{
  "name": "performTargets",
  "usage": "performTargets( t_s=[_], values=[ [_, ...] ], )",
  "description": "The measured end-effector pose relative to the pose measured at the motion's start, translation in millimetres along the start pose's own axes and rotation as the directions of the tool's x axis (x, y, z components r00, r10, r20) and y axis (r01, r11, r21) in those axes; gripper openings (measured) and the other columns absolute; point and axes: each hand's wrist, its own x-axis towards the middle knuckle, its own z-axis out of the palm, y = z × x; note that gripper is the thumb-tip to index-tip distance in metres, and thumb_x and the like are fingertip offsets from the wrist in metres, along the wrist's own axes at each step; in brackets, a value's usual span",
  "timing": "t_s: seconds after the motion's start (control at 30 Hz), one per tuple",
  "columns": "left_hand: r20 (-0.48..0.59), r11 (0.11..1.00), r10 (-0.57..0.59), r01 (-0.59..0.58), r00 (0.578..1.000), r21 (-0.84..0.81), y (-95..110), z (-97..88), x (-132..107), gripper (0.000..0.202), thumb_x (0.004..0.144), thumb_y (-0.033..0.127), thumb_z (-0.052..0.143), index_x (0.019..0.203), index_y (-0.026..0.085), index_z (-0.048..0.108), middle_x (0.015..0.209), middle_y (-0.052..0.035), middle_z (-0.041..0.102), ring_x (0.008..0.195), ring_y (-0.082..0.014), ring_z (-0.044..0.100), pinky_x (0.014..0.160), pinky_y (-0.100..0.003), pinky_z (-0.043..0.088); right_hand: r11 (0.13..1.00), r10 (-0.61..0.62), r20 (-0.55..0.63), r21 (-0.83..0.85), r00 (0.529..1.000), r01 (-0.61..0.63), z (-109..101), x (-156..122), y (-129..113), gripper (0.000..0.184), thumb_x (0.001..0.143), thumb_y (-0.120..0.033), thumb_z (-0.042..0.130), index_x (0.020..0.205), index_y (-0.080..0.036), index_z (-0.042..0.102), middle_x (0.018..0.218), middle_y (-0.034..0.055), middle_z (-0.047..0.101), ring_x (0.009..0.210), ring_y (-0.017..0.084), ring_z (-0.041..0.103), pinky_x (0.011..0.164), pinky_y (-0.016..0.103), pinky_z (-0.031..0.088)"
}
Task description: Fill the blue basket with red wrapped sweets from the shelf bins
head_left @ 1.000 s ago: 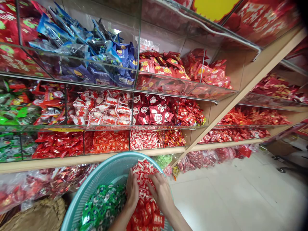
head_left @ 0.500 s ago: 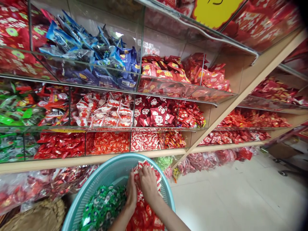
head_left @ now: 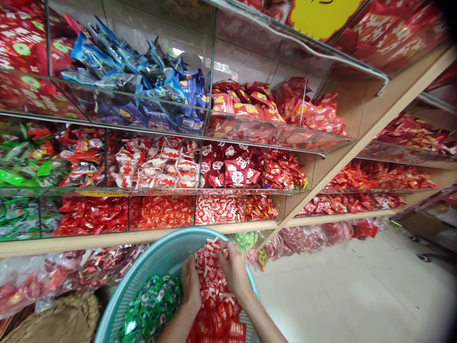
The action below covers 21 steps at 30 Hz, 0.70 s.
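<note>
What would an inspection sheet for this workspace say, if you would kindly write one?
Surface: pale floor; support under the basket out of view
Things: green packets, red-white packets and red packets in the basket
Clutter: bagged goods under the shelves; woven item at lower left
Hands: left hand open beside red-white packets; right hand at them, grip unclear
Cables: white strip along upper shelf edge, possibly a cable
Surroundings: packed shelves, yellow sign

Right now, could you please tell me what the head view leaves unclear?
All in the head view:
Basket: near rim, cut off by the bottom edge.
Yellow sign: top, cut off by the top edge.
Red candies: those under the right hand, hidden by it.
</note>
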Motion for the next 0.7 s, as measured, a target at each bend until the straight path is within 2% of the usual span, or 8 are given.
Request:
performTargets(
  t_s=[0.13, 0.27, 0.4, 0.53, 0.7],
  values=[
    [-0.053, 0.998, -0.07, 0.07, 0.996, -0.001, -0.4, -0.9, 1.4, 0.034, 0.079, 0.049, 0.05, 0.094, 0.019, 0.057, 0.083, -0.0047, 0.068, 0.084, -0.0218, 0.067, 0.08, -0.038, 0.053, 0.993, 0.117, -0.062, -0.003, 0.991, -0.118, -39.0, 5.2, 29.1, 0.02, 0.086, -0.036, 0.046, 0.087, -0.02, 0.057, 0.082, 0.0035, 0.065, 0.07, 0.017, 0.056, 0.065, 0.027, 0.039],
    [-0.056, 0.995, -0.099, 0.099, 0.994, -0.002, 1.7, -1.1, -1.2, 0.028, 0.075, 0.048, 0.055, 0.082, 0.021, 0.055, 0.072, -0.0009, 0.065, 0.072, -0.0198, 0.065, 0.072, -0.036, 0.053, 0.979, 0.201, -0.075, 0.008, 0.977, -0.201, -59.1, -5.4, 57.4, 0.027, 0.084, -0.044, 0.047, 0.086, -0.019, 0.057, 0.075, 0.0036, 0.063, 0.063, 0.017, 0.054, 0.06, 0.027, 0.039],
    [-0.037, 0.995, -0.1, 0.1, 0.994, 0.004, 5.9, -0.7, -4.5, 0.021, 0.074, 0.042, 0.054, 0.076, 0.021, 0.058, 0.065, 0.0009, 0.063, 0.068, -0.0187, 0.063, 0.068, -0.034, 0.052, 0.985, 0.173, 0.007, -0.001, 0.985, -0.173, -60.5, -27.4, 64.7, 0.022, 0.085, -0.041, 0.047, 0.085, -0.02, 0.056, 0.076, 0.0028, 0.063, 0.065, 0.017, 0.055, 0.062, 0.027, 0.041],
    [-0.021, 0.997, -0.072, 0.072, 0.997, -0.014, 10.2, -0.5, -6.8, 0.023, 0.075, 0.039, 0.05, 0.08, 0.021, 0.062, 0.075, 0.0, 0.067, 0.07, -0.0179, 0.063, 0.07, -0.033, 0.052, 0.979, 0.2, 0.105, -0.049, 0.974, -0.196, -52.2, -48.4, 62.1, 0.013, 0.084, -0.033, 0.049, 0.077, -0.022, 0.051, 0.073, 0.0011, 0.061, 0.065, 0.017, 0.055, 0.06, 0.026, 0.04],
    [-0.012, 0.999, -0.046, 0.045, 0.999, -0.03, 14.1, -1.3, -9.1, 0.032, 0.074, 0.046, 0.047, 0.082, 0.019, 0.064, 0.082, -0.0022, 0.068, 0.078, -0.0201, 0.063, 0.073, -0.034, 0.05, 0.957, 0.268, 0.111, -0.145, 0.957, -0.251, -40.0, -60.9, 66.2, 0.012, 0.082, -0.026, 0.046, 0.071, -0.023, 0.042, 0.064, -0.0001, 0.057, 0.059, 0.017, 0.053, 0.055, 0.026, 0.036]
  ],
)
